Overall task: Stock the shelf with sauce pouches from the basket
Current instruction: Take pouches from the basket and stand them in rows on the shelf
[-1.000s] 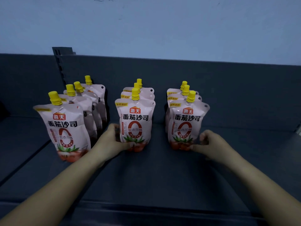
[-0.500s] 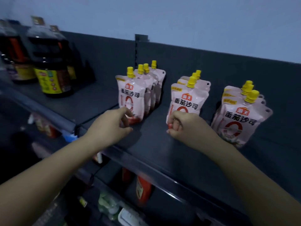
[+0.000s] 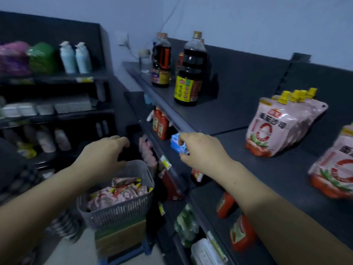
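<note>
A grey slatted basket (image 3: 118,209) stands low at the centre left on a cardboard box, filled with several pink sauce pouches (image 3: 122,192). My left hand (image 3: 103,155) hovers just above the basket's far rim, fingers curled downward and empty. My right hand (image 3: 202,153) is in front of the shelf edge, fingers loosely bent, holding nothing. On the dark shelf (image 3: 248,169) at the right stands a row of pink pouches with yellow caps (image 3: 275,125). A second row (image 3: 336,169) is cut off by the right edge.
Two big dark soy sauce bottles (image 3: 189,73) stand further left on the same shelf. Red sauce bottles (image 3: 160,123) and packets fill the lower shelves. A blue tag (image 3: 177,145) sticks out at the shelf edge. Another rack (image 3: 57,79) with bottles stands at the left.
The view has swung left and down from the pouch rows to the basket. Both hands have left the standing pouches; the left one has dropped over the basket.
</note>
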`<state>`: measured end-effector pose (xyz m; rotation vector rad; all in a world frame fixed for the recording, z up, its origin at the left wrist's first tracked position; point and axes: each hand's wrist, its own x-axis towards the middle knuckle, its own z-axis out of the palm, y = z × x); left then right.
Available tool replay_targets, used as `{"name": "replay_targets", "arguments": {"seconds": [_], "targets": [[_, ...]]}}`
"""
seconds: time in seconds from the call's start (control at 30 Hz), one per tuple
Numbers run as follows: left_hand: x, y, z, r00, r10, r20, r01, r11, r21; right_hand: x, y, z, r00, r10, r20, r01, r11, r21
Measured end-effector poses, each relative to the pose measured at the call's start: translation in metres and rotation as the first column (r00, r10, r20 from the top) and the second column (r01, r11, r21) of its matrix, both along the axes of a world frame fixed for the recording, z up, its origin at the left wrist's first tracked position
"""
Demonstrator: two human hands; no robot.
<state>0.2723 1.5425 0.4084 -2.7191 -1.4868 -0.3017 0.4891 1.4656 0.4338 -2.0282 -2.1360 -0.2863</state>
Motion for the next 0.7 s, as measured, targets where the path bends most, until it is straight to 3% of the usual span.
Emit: {"name": "replay_targets", "arguments": {"seconds": [0.23, 0.47, 0.7], "targets": [[-0.086, 0.060, -0.025, 0.974, 0.137, -0.182, -0.146, 0.989, -0.036, -0.080, 0.101, -0.024, 0.974, 0.176, 0.140, -0.161, 0.981, -0.110], [-0.148, 0.121, -0.060, 0.934, 0.167, -0.317, -0.217, 0.967, -0.130, -0.141, 0.182, -0.069, 0.962, 0.240, 0.127, -0.203, 0.947, -0.250], [-0.157, 0.169, -0.122, 0.919, 0.127, -0.373, -0.226, 0.946, -0.233, -0.150, 0.233, -0.134, 0.957, 0.268, 0.109, -0.196, 0.877, -0.438]]}}
